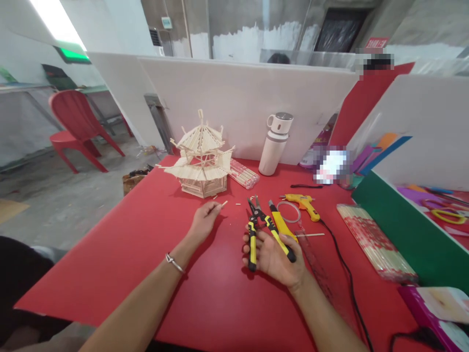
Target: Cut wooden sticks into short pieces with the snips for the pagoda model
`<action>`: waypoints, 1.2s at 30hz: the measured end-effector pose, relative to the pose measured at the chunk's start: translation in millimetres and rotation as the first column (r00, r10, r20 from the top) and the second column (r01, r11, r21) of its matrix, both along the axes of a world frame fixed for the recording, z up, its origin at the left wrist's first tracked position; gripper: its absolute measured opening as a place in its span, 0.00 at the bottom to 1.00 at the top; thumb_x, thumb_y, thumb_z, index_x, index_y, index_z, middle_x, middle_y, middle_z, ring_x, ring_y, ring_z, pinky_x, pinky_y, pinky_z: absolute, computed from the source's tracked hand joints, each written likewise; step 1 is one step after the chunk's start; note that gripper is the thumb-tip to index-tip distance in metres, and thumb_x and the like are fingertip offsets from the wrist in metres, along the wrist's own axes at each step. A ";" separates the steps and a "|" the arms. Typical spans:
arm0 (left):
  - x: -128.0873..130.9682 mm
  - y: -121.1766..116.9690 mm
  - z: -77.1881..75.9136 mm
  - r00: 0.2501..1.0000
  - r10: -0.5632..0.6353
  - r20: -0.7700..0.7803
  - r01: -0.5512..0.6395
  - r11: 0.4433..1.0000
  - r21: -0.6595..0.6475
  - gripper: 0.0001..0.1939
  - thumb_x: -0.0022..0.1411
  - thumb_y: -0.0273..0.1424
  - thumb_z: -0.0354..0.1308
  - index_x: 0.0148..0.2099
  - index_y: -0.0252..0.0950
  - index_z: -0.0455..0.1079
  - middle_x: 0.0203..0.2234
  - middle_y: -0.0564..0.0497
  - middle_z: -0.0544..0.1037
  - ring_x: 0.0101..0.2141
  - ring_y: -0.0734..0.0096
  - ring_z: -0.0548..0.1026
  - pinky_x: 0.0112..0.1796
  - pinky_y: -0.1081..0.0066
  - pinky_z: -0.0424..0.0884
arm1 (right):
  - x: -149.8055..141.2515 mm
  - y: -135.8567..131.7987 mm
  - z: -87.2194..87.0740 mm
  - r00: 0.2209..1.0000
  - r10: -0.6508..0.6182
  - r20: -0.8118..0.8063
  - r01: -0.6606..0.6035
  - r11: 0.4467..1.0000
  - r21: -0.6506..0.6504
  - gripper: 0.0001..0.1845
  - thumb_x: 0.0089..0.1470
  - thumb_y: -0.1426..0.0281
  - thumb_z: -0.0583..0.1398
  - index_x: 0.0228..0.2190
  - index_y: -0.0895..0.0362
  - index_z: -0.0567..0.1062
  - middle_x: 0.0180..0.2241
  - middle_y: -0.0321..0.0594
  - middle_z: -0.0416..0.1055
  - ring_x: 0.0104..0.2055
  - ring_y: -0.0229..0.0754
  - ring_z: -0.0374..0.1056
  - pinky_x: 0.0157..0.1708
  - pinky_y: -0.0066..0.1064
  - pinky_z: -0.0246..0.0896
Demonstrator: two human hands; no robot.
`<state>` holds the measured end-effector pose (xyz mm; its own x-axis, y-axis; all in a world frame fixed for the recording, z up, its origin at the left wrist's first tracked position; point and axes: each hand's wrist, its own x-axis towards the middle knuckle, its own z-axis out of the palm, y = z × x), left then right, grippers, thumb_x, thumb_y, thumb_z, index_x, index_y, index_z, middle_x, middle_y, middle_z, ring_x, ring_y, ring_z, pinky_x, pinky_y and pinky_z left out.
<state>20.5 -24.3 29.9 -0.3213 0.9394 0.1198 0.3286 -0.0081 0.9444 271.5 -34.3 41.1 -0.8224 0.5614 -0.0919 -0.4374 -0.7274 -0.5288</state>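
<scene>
Between the fingertips of my left hand is a short piece of wooden stick. My right hand is palm up, fingers curled around a pair of wire-stripping pliers with yellow and black handles, spread apart, the jaws pointing away from me. Beyond my left hand stands a pagoda model built from pale sticks, with two tiers of roof. Small stick offcuts lie on the red tabletop near it. A yellow utility knife lies just past my right hand.
At the right are a yellow glue gun with a black cord, a clear tape ring and a pack of sticks. Another stick pack lies behind the model, beside a white thermos. White panels border the far side.
</scene>
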 end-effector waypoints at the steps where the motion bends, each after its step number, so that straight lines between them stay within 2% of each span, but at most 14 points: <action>1: 1.6 0.4 2.6 1.000 0.002 0.026 -0.002 1.000 0.008 0.15 0.59 0.41 0.57 0.32 0.34 0.73 0.24 0.53 0.72 0.28 0.72 0.67 0.32 0.71 0.64 | -0.4 0.2 1.0 0.999 0.008 0.032 -0.008 1.000 0.011 0.26 0.48 0.51 0.60 0.44 0.55 0.71 0.48 0.49 0.73 0.47 0.51 0.71 0.52 0.51 0.64; 4: 6.6 -0.3 9.6 0.996 0.014 0.091 -0.016 1.000 0.015 0.13 0.57 0.39 0.59 0.35 0.34 0.76 0.28 0.51 0.76 0.31 0.71 0.70 0.35 0.71 0.66 | -2.6 2.3 8.6 0.970 0.025 0.240 -0.044 0.996 0.078 0.19 0.48 0.57 0.62 0.39 0.55 0.72 0.41 0.46 0.75 0.42 0.49 0.72 0.49 0.49 0.66; 6: 7.8 -2.2 12.8 0.990 0.019 0.138 -0.020 1.000 0.008 0.14 0.57 0.39 0.58 0.38 0.34 0.77 0.27 0.52 0.76 0.29 0.72 0.69 0.33 0.72 0.66 | -6.2 4.0 16.9 0.890 -0.055 0.453 -0.059 0.971 0.232 0.16 0.47 0.62 0.65 0.38 0.56 0.74 0.39 0.44 0.75 0.40 0.48 0.72 0.48 0.47 0.66; 7: 7.8 -3.3 14.3 0.989 0.016 0.150 -0.017 1.000 0.008 0.14 0.58 0.39 0.58 0.38 0.34 0.77 0.27 0.53 0.75 0.28 0.73 0.69 0.32 0.73 0.65 | -8.9 4.6 21.0 0.835 -0.144 0.531 -0.057 0.937 0.344 0.17 0.45 0.65 0.66 0.39 0.55 0.75 0.39 0.42 0.75 0.42 0.49 0.71 0.50 0.47 0.65; 10: 7.0 -6.0 18.4 0.993 0.016 0.121 -0.020 0.999 0.031 0.14 0.59 0.39 0.57 0.38 0.34 0.76 0.26 0.54 0.74 0.28 0.74 0.67 0.32 0.73 0.64 | -19.5 4.4 28.0 0.668 -0.441 0.599 -0.060 0.771 0.634 0.33 0.38 0.74 0.67 0.50 0.51 0.74 0.49 0.40 0.72 0.54 0.53 0.65 0.60 0.48 0.56; 11: 6.9 -6.7 19.9 0.994 0.024 0.105 -0.028 0.999 0.042 0.14 0.59 0.39 0.56 0.38 0.34 0.76 0.26 0.54 0.74 0.28 0.74 0.67 0.33 0.73 0.64 | -23.0 3.5 27.7 0.624 -0.493 0.606 -0.080 0.732 0.677 0.38 0.38 0.76 0.66 0.54 0.51 0.72 0.53 0.41 0.70 0.58 0.54 0.63 0.62 0.49 0.52; 13: 7.5 -8.2 22.7 0.995 0.036 0.093 -0.042 0.998 0.053 0.14 0.60 0.39 0.55 0.37 0.34 0.75 0.25 0.54 0.72 0.28 0.74 0.66 0.33 0.73 0.63 | -28.4 0.5 23.9 0.570 -0.527 0.631 -0.131 0.700 0.703 0.45 0.37 0.77 0.64 0.60 0.52 0.67 0.58 0.43 0.66 0.62 0.56 0.59 0.64 0.50 0.47; 17: 10.6 -11.9 27.3 0.995 -0.009 0.098 0.006 0.999 0.034 0.13 0.60 0.40 0.55 0.33 0.35 0.71 0.23 0.55 0.68 0.26 0.74 0.63 0.31 0.73 0.62 | -30.3 -6.4 14.3 0.594 -0.504 0.626 -0.178 0.677 0.714 0.50 0.37 0.76 0.64 0.64 0.52 0.63 0.59 0.46 0.65 0.63 0.57 0.58 0.65 0.49 0.45; 21: 12.6 -13.4 28.0 0.998 -0.056 0.028 0.055 0.998 0.043 0.13 0.61 0.40 0.54 0.32 0.35 0.70 0.24 0.54 0.68 0.27 0.73 0.64 0.32 0.73 0.63 | -27.7 -8.3 14.3 0.587 -0.506 0.632 -0.201 0.665 0.719 0.52 0.38 0.76 0.64 0.66 0.53 0.59 0.59 0.47 0.65 0.63 0.57 0.58 0.65 0.50 0.45; 27: 13.2 -11.7 27.6 0.992 -0.093 -0.082 0.098 0.993 0.064 0.12 0.62 0.38 0.53 0.33 0.36 0.71 0.27 0.52 0.73 0.30 0.70 0.68 0.36 0.72 0.65 | -27.6 -6.2 13.0 0.605 -0.543 0.582 -0.144 0.644 0.751 0.48 0.38 0.76 0.65 0.63 0.50 0.63 0.55 0.45 0.67 0.63 0.57 0.57 0.65 0.52 0.44; 34: 13.3 -13.6 32.2 0.985 -0.105 -0.140 0.120 0.987 0.104 0.12 0.62 0.37 0.53 0.29 0.36 0.68 0.23 0.54 0.67 0.26 0.73 0.63 0.31 0.73 0.62 | -30.3 -4.9 11.3 0.556 -0.591 0.585 -0.206 0.583 0.786 0.50 0.39 0.75 0.66 0.65 0.52 0.61 0.59 0.49 0.64 0.64 0.59 0.57 0.65 0.53 0.45; 36: 12.6 -13.8 31.4 0.985 -0.104 -0.139 0.118 0.988 0.097 0.12 0.62 0.37 0.52 0.29 0.36 0.67 0.23 0.54 0.66 0.26 0.73 0.63 0.31 0.72 0.61 | -31.4 -5.0 11.3 0.542 -0.591 0.597 -0.212 0.591 0.778 0.52 0.40 0.73 0.66 0.66 0.54 0.58 0.61 0.51 0.63 0.65 0.59 0.56 0.66 0.53 0.44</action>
